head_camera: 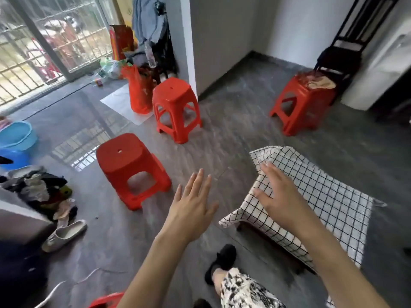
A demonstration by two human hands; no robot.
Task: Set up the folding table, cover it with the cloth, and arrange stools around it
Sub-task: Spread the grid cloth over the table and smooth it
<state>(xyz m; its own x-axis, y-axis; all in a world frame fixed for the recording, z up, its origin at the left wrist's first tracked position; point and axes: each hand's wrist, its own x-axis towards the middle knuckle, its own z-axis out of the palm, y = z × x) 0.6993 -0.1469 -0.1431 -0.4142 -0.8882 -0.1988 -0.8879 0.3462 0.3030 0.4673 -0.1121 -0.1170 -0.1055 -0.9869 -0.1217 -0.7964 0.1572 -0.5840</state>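
Observation:
A low folding table stands at the lower right under a white cloth with a black grid. My right hand lies over the cloth's near left corner, fingers spread and straight. My left hand hovers over bare floor left of the table, fingers straight, holding nothing. A red plastic stool stands left of the table. A second red stool stands farther back by the wall corner. A third red stool, with crumpled cloth on its seat, stands at the back right.
A red bag and clutter sit by the barred window. Blue basins and a pile of clothes lie at the left. A grey shoe is on the floor. My foot in a black shoe is near the table.

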